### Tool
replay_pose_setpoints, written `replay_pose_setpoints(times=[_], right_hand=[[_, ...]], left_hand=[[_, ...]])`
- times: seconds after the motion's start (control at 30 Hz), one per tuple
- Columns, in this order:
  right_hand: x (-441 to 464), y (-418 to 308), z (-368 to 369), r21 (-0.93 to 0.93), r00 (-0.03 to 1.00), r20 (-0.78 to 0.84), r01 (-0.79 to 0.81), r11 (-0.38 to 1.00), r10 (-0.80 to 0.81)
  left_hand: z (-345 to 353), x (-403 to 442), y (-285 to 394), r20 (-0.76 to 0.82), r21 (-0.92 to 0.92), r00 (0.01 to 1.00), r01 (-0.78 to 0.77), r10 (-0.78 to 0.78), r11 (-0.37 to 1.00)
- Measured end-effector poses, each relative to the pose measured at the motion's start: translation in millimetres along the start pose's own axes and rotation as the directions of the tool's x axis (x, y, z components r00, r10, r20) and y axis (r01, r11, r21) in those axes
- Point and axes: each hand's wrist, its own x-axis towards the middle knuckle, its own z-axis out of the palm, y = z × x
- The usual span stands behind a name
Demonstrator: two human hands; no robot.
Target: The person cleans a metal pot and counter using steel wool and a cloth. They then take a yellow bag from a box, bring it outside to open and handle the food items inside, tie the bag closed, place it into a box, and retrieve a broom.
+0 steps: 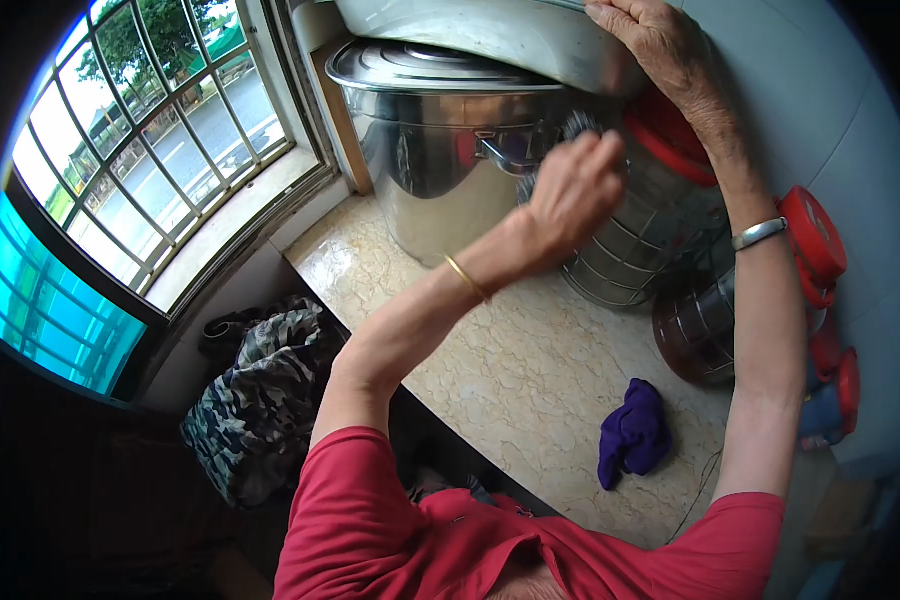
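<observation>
My right hand (660, 50), at the top with a silver bracelet on its wrist, grips the rim of a large dull metal basin (450, 30). The basin is tilted over a big shiny steel pot (450, 160) with a ridged lid (420, 65). My left hand (578, 190), with a thin gold bangle on its wrist, is closed in front of the pot, below the basin. Something dark and crumpled (580, 125) shows beside its knuckles; blur hides what it is.
A large clear jar with a red lid (670, 140) and a brown-filled jar (695, 330) stand at right, near other red-lidded containers (815, 240). A purple cloth (635, 435) lies on the marble-patterned counter (510, 370). Camouflage fabric (260, 400) hangs below a barred window (160, 120).
</observation>
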Motion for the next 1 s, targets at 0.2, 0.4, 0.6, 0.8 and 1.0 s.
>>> replay_pose_setpoints(times=[0.2, 0.4, 0.6, 0.8, 1.0], right_hand=[[3, -4, -4, -0.011, 0.99, 0.131, -0.061, 0.998, 0.061], [7, 27, 10, -0.022, 0.995, 0.086, 0.049, 0.999, -0.047], [9, 11, 3, -0.015, 0.981, 0.16, -0.11, 0.994, 0.111], [9, 9, 4, 0.009, 0.98, 0.148, -0.138, 0.99, 0.135], [5, 8, 6, 0.006, 0.983, 0.126, -0.136, 0.991, 0.134]], left_hand=[[56, -159, 108, 0.756, -0.286, 0.626, 0.055, 0.191, 0.957], [55, -149, 166, 0.751, -0.092, 0.643, -0.124, 0.151, 0.988], [92, -188, 270, 0.598, -0.692, 0.705, 0.213, 0.382, 0.69], [83, -158, 235, 0.596, -0.742, 0.803, 0.566, -0.033, 0.36], [-94, -80, 57, 0.156, -0.892, 0.76, 0.383, -0.631, 0.24]])
